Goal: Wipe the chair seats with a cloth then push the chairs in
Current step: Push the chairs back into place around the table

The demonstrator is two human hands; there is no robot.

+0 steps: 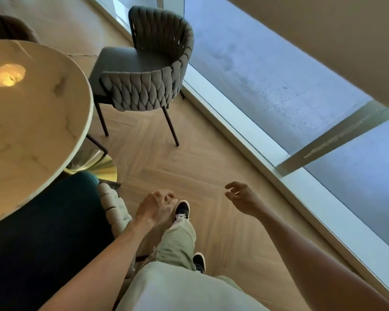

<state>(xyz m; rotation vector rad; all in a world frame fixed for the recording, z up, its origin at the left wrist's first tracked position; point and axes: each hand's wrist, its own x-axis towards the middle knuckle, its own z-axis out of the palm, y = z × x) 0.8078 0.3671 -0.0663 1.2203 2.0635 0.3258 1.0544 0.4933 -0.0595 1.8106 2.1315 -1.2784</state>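
Grey woven chair (148,63), dark seat, stands pulled out beside the round marble bench (32,122), near the window (290,75). Teal-seated chair (54,232) with pale woven back sits tucked under the bench edge. Left hand (156,207): fingers loosely curled, holding nothing visible. Right hand (243,198): grip relaxed, empty. No cloth visible.

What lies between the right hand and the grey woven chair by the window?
In the head view, only bare herringbone wood floor separates the right hand from the grey woven chair.
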